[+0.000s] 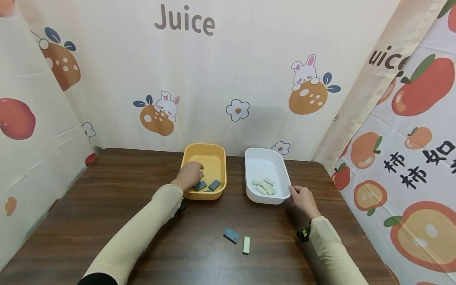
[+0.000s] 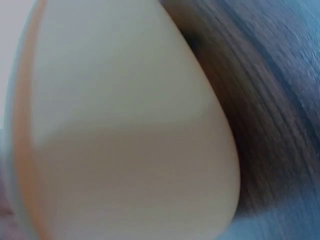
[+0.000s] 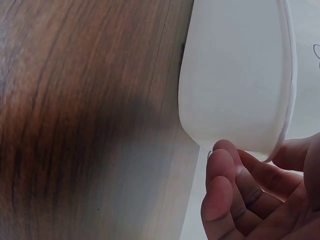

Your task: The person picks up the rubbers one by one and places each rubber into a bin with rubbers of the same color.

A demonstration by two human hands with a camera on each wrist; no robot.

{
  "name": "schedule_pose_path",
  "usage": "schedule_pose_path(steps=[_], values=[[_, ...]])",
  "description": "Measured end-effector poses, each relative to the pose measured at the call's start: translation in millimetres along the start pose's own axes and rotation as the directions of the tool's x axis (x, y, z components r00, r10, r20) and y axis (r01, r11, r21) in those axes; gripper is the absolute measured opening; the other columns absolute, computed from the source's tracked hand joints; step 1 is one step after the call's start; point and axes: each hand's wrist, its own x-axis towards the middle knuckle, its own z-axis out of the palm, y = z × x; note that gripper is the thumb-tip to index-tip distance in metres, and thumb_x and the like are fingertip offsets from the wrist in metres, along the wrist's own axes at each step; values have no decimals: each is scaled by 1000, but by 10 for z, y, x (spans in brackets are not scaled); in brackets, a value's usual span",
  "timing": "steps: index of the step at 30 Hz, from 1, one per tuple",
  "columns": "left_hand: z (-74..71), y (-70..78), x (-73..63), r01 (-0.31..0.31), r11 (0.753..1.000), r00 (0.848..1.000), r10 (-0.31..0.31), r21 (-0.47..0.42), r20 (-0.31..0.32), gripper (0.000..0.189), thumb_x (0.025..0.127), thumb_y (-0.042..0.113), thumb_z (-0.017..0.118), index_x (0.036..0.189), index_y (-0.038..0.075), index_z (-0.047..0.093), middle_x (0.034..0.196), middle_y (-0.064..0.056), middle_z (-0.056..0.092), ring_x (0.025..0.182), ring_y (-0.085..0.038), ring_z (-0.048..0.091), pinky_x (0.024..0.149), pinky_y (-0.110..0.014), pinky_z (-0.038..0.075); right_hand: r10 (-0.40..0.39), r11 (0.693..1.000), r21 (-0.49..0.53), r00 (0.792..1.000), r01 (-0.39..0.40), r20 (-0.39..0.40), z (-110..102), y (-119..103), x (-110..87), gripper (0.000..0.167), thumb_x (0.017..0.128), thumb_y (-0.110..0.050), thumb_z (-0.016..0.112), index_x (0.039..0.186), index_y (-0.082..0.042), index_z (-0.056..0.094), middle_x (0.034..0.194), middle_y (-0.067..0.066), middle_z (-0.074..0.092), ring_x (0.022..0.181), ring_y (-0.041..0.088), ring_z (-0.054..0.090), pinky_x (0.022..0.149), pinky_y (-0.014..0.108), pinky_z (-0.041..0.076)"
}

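My left hand point(image 1: 189, 175) reaches over the left wall of a yellow tray point(image 1: 222, 174), fingers bent down inside it; cannot tell whether they hold a block. Below the fingers lie several small blue rectangular blocks point(image 1: 214, 185). In the left wrist view the tray's wall point(image 2: 135, 125) fills most of the picture and hides the fingers. My right hand point(image 1: 303, 200) pinches the near right corner of a white tray point(image 1: 265, 160), thumb at the rim and fingers point(image 3: 220, 195) curled beneath it on the outside. Several pale green blocks point(image 1: 265, 187) lie in that tray.
On the dark wooden table point(image 1: 199, 253), nearer to me, lie one blue block point(image 1: 231, 235) and one pale green block point(image 1: 246, 245), side by side. A fruit-print curtain point(image 1: 213, 71) hangs right behind the trays and along both sides of the table.
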Motion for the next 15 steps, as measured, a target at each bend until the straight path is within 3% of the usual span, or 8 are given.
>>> schedule_pose_path(steps=[15], values=[[-188,58,-246,56,998,995,-55,5,-86,34,94,16,59,122,0,66,120,-16,68,110,-33,63,96,-48,49,-12,1000,-16,1000,12,-9,-15,-18,-24,41,103,-27,42,107,5,66,73,9,66,61,16,57,61,29,44]])
